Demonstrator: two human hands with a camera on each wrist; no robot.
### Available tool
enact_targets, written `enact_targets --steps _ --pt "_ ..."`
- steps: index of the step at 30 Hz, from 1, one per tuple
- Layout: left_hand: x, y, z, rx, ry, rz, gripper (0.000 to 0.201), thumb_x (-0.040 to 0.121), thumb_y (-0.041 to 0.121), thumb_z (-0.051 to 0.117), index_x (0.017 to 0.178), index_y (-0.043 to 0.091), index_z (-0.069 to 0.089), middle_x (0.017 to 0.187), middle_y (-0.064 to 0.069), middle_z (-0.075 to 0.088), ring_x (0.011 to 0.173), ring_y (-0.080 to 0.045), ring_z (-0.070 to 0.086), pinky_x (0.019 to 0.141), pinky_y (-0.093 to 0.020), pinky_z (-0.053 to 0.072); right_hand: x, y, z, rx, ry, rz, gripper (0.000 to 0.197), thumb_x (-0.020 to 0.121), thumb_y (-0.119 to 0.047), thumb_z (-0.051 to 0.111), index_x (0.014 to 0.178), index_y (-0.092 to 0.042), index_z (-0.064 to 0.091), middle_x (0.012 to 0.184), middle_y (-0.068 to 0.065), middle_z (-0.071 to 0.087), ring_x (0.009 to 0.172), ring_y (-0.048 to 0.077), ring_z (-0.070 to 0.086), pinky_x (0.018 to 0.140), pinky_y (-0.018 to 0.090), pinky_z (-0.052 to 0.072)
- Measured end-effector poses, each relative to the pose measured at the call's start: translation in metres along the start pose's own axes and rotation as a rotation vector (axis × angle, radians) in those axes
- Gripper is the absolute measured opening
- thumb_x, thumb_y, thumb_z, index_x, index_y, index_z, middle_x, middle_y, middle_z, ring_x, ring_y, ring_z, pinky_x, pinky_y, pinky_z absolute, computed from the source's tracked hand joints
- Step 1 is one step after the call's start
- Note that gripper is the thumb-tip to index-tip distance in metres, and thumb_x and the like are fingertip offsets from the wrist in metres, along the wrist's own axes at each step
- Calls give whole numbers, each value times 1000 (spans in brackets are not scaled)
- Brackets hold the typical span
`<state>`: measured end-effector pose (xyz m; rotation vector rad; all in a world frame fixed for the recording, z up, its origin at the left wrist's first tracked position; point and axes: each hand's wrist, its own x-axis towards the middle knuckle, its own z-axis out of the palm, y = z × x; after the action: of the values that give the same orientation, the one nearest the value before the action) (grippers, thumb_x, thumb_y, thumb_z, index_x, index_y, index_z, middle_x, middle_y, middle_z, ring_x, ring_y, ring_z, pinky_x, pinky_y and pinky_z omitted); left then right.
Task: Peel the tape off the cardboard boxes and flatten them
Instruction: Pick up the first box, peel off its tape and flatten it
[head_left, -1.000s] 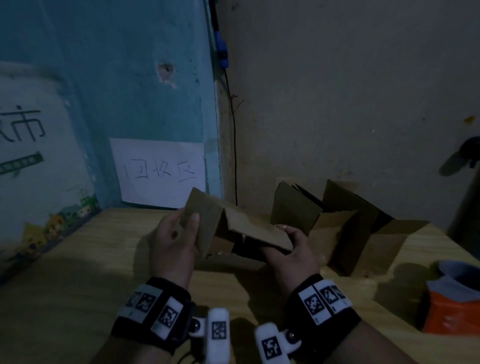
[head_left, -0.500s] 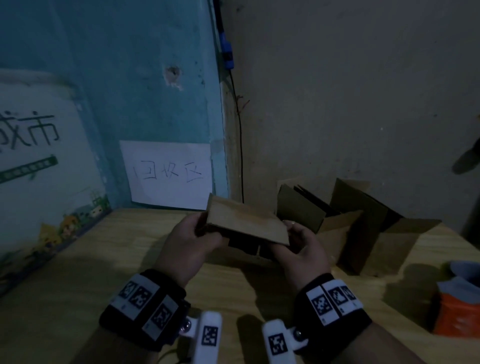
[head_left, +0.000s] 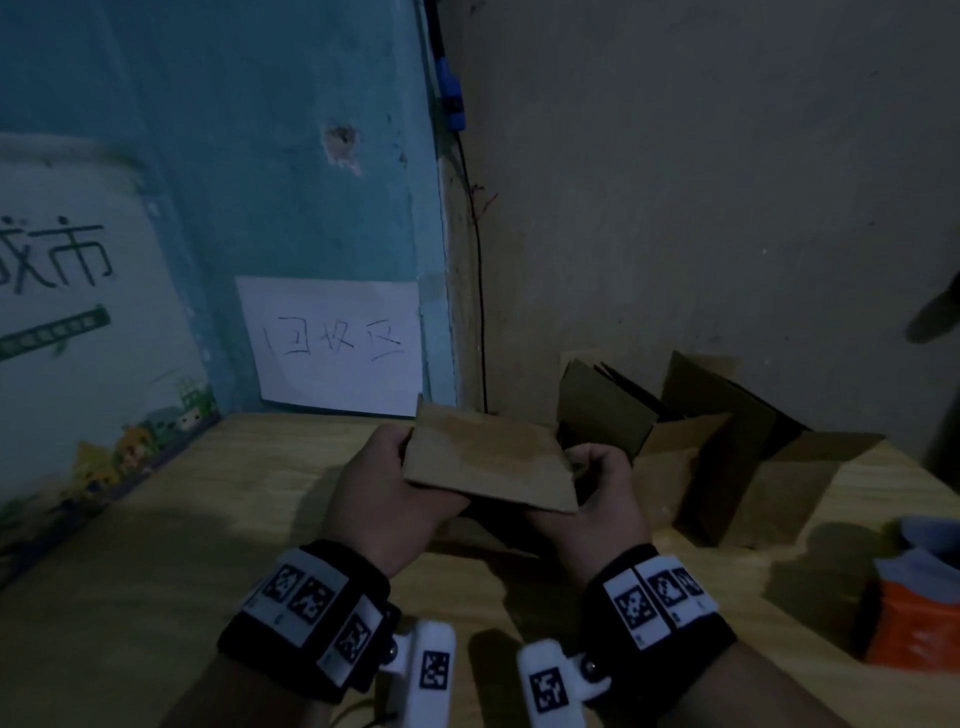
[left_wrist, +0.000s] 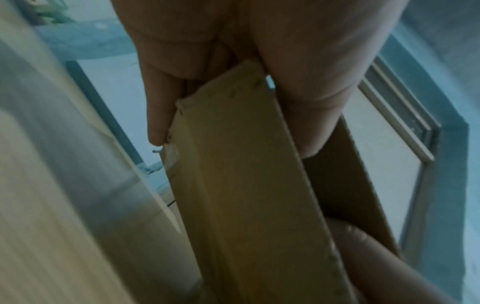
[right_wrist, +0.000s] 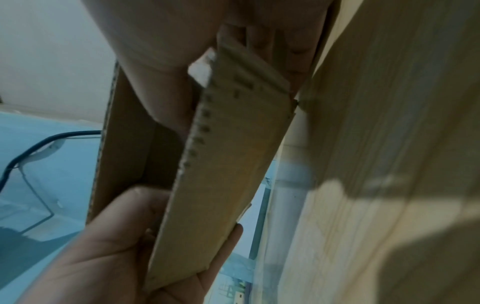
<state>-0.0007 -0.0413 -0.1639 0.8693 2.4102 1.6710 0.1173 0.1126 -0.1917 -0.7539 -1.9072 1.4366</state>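
I hold a small brown cardboard box (head_left: 488, 462) above the wooden table (head_left: 156, 545), folded almost flat with its broad face up. My left hand (head_left: 387, 493) grips its left end, thumb on top and fingers underneath. My right hand (head_left: 597, 483) grips the right end the same way. In the left wrist view the cardboard box (left_wrist: 246, 185) runs away from my left hand (left_wrist: 233, 72), with a narrow gap showing between its panels. In the right wrist view a white scrap of tape (right_wrist: 201, 70) clings to the cardboard box (right_wrist: 228, 164) close to my right hand (right_wrist: 182, 51).
More opened cardboard boxes (head_left: 717, 452) stand against the grey wall at the back right. An orange and white packet (head_left: 914, 603) lies at the table's right edge. A white paper sign (head_left: 337, 343) hangs on the blue wall, and a black cable (head_left: 475, 291) runs down the corner.
The box stood open with its flaps spread a second ago. Both hands have pressed it together into a nearly flat slab and levelled it.
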Motion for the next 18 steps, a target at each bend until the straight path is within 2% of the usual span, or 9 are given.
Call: enact_targets --steps 3,6,9,11,12,14,15,17,18 --pt "0 -1 -1 -59 -32 3 50 72 16 86 115 28 61 101 13 72 89 -2 68 69 -17 50 -2 -2 1 77 13 6 61 71 -17 86 115 -33 46 97 -22 53 83 -5 53 70 17 46" --pt "0 1 -2 -154 -95 -1 50 67 20 83 113 28 67 97 10 77 89 -5 72 70 -18 53 -3 -2 2 175 14 23 59 77 -17 83 120 -37 47 98 -25 52 86 -4 55 79 23 54" --pt "3 -7 -7 -283 -157 -68 73 51 32 75 123 23 69 103 1 80 98 -21 75 84 -41 60 -4 -1 2 316 -15 63 51 83 -16 76 118 -44 51 106 -22 54 101 11 61 87 42 60" --pt "6 -17 -12 -423 -176 -123 73 56 20 74 128 17 67 111 -12 78 106 -35 72 93 -53 58 -3 -2 3 429 -24 107 35 91 -14 65 112 -42 61 114 -12 60 105 18 62 83 44 60" --pt "6 -21 -14 -512 -173 -139 69 59 9 71 128 13 67 112 -18 77 108 -39 71 92 -52 59 -2 -3 5 489 -16 133 31 94 -13 59 108 -39 66 116 -7 62 104 20 63 81 44 59" --pt "6 -28 -18 -702 -177 -161 63 62 -6 59 124 5 68 112 -24 75 106 -40 71 81 -44 61 -2 -5 8 573 -7 177 32 94 -10 54 102 -34 74 115 -1 65 102 26 65 78 47 61" --pt "7 -31 -19 -795 -187 -163 60 63 -8 57 121 3 69 111 -24 76 104 -39 72 77 -39 62 -2 -5 9 593 -14 184 33 94 -8 53 101 -32 75 114 1 66 102 27 65 77 46 62" --pt "9 -40 -22 -988 -197 -175 45 68 -4 57 109 1 76 107 -21 78 101 -38 73 75 -35 64 -2 -7 9 589 -31 163 33 94 -6 50 105 -26 74 111 0 66 97 22 65 60 27 62" --pt "11 -43 -25 -1062 -201 -182 40 65 4 68 103 3 80 105 -19 78 101 -38 72 76 -36 64 -1 -7 8 578 -37 155 33 95 -5 49 106 -23 74 110 -1 66 95 18 64 52 19 57"
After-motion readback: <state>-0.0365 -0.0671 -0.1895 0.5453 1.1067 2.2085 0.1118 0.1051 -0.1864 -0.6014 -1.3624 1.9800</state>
